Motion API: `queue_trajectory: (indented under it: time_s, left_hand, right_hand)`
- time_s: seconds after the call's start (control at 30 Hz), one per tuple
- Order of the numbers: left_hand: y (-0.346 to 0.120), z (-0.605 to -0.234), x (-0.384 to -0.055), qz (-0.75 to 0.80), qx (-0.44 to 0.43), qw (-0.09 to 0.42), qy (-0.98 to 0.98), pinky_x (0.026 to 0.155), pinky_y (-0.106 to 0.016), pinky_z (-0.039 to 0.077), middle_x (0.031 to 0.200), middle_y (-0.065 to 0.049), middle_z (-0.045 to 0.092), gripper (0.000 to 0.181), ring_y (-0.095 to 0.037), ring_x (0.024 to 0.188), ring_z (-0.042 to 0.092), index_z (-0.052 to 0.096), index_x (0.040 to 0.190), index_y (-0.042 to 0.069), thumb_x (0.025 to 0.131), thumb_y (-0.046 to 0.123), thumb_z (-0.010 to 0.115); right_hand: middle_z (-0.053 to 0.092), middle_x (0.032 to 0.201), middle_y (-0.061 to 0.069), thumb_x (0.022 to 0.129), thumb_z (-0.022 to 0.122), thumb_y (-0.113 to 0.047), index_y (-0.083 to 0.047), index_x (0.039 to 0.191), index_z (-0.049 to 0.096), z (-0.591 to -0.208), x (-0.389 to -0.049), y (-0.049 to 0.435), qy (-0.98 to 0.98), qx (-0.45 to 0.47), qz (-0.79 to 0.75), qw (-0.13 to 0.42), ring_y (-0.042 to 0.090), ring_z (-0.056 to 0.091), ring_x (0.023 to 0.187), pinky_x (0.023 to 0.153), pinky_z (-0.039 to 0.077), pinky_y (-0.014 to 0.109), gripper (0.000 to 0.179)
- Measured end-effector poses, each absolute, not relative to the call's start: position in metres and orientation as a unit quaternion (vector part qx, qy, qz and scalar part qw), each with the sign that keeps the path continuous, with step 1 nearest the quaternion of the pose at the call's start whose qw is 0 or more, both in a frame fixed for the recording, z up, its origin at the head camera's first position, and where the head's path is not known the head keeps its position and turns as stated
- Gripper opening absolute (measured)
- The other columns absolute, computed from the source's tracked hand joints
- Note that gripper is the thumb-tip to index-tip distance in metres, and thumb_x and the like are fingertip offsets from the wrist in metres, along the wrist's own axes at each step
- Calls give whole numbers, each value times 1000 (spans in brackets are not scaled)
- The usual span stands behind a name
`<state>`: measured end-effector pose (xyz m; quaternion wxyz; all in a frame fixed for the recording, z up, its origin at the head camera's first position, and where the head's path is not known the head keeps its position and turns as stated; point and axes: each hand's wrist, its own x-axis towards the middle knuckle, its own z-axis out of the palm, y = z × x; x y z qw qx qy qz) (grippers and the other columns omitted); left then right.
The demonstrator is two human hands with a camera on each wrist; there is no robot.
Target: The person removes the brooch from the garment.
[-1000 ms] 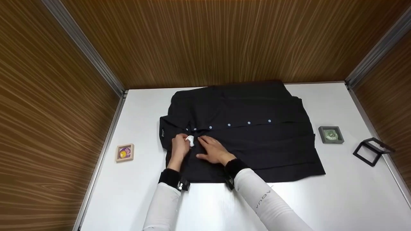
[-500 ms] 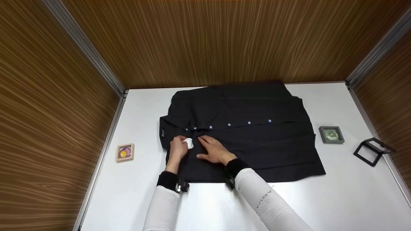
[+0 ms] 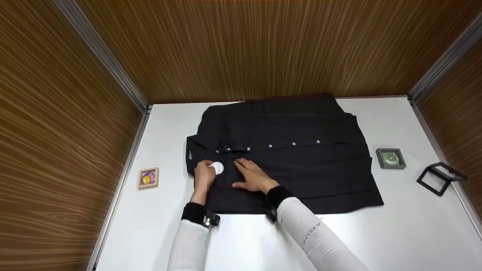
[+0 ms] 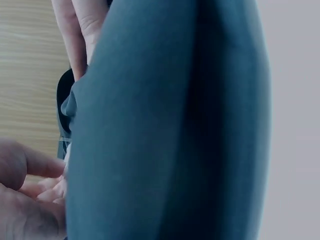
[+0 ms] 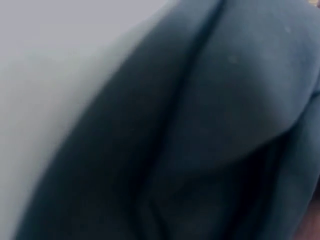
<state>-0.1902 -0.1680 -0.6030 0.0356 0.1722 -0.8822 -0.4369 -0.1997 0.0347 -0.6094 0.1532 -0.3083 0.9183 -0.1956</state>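
A black button-up shirt lies spread on its side, collar to the left, with a row of light buttons along its front. Between the fingertips and thumb of my left hand is a small white round disc, its face turned up over the shirt's chest just below the collar. My right hand rests on the cloth to the right of the disc, fingers extended. In the left wrist view, the shirt fabric bulges up and hides much of the work. Only dark cloth fills most of the right wrist view.
On the white table, a small light wooden frame lies at left. A grey frame with a green picture and a black hinged frame are at right. Wood-patterned panels enclose the back and sides.
My left hand has drawn slightly left and down. The white disc in it has turned from a tilted, partly covered position to show its full round face. My right hand stays in place.
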Motion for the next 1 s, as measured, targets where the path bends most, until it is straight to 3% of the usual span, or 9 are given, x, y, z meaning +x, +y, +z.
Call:
queue_trajectory:
  time_s: [0.13,0.23,0.43,0.8,0.87,1.0]
  left_hand:
    - [-177,-605,-192,-460,211,54,-861,76,-41,53,91,-19,70,25,-35,85,66,68,102,-7,82,-4,52]
    - [-183,-605,-194,-475,227,62,-848,66,-35,55,91,-21,70,25,-33,77,67,67,102,-9,82,-5,52]
    - [-190,-605,-198,-510,240,63,-823,52,-23,53,92,-24,68,24,-20,60,63,65,102,-11,83,-7,51]
    - [-194,-605,-200,-516,237,60,-821,50,-20,50,88,-22,68,23,-10,51,58,65,101,-11,83,-8,51]
    - [-194,-605,-200,-510,232,62,-826,52,-23,52,87,-22,68,23,-16,53,61,65,101,-11,83,-8,51]
    - [-191,-605,-198,-462,211,67,-859,68,-36,55,91,-21,69,24,-29,75,67,66,103,-9,84,-6,52]
  right_hand:
    - [22,160,11,90,64,-53,-5,154,26,-608,-202,34,923,-306,-169,160,27,16,147,118,12,38,89]
    - [20,161,10,89,65,-54,-6,155,25,-607,-203,32,927,-303,-151,163,25,14,148,119,10,36,90]
    - [20,161,10,89,65,-54,-6,155,25,-606,-206,28,928,-304,-143,162,25,14,148,119,10,36,90]
    - [20,161,9,89,65,-53,-5,154,26,-605,-211,24,927,-306,-144,163,25,14,148,119,10,36,89]
    - [20,161,9,89,66,-52,-5,154,27,-605,-211,25,925,-308,-154,162,25,15,148,119,9,36,89]
    - [24,160,10,90,67,-48,-5,153,30,-602,-209,29,917,-303,-203,161,25,17,147,118,12,36,85]
